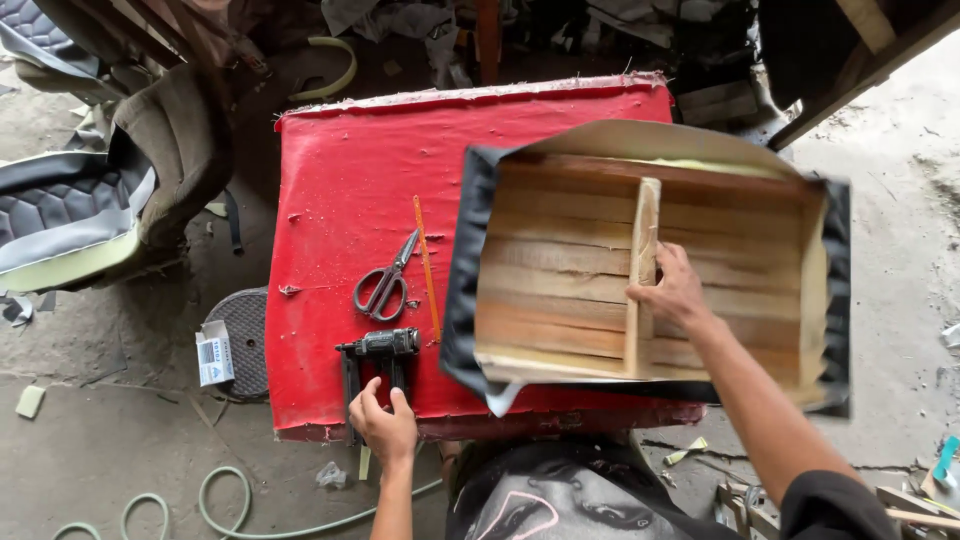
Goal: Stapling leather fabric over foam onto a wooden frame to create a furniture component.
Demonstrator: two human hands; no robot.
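holding the wooden frame seat base with black cover edges (600,290) by its middle wooden bar (643,270) works best with a firm, steady grip. right hand (672,292) has fingers curled tight around that bar, over the red padded table (350,180). left hand (385,425) closes on the black staple gun (378,350) handle near grey metal scissors (385,283).

The surface (340,170) is covered in bright red cloth with pale frayed edges. On it lie scissors (385,282) with dark grey handles, an orange stick (427,268) just right of them, and a black staple gun (378,350) below them. Right of the scissors, the wooden frame (640,270) shows tan and brown plank stripes, edged in black fabric (458,270). Left of the surface, a seat cover (60,205) has a grey hexagon pattern.
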